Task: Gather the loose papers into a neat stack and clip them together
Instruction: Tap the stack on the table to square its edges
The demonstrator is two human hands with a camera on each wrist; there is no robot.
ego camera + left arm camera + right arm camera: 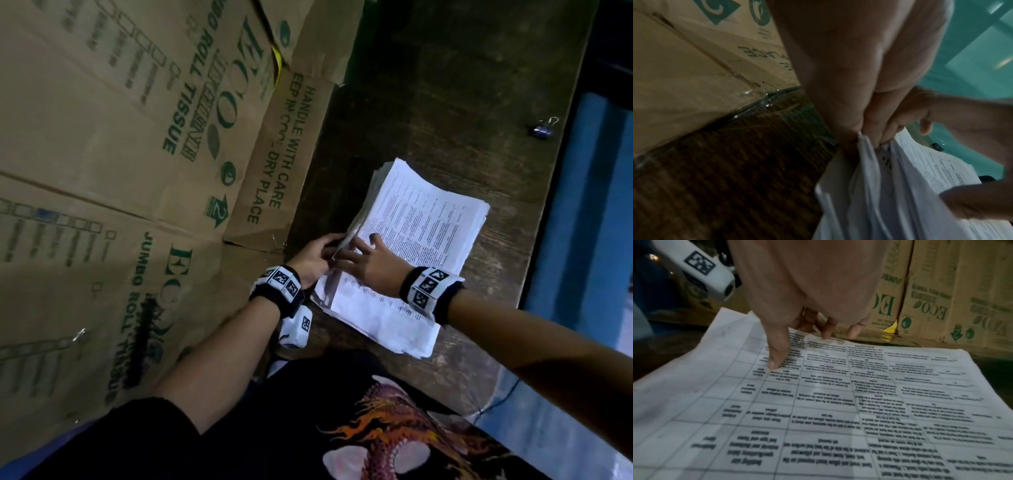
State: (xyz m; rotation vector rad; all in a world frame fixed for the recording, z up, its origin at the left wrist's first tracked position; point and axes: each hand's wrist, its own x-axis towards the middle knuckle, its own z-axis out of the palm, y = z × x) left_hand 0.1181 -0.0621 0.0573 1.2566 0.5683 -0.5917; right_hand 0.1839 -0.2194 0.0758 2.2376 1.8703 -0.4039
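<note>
A thick stack of printed papers (424,233) lies slanted on the dark wooden table (428,85), its sheets fanned unevenly at the near end. My left hand (323,251) pinches the stack's left edge, and in the left wrist view its fingers (875,134) curl onto lifted sheets (869,186). My right hand (364,255) rests spread on the top sheet, thumb (777,360) pressing the printed table and fingertips (828,332) at the far edge. A black binder clip (544,129) sits alone near the table's far right edge, well away from both hands.
Tall cardboard boxes (120,154) marked for tissue rolls stand against the table's left side, close to my left hand. The table's right edge drops to a blue floor (589,240). The left wrist's camera unit (701,270) hangs beside the stack.
</note>
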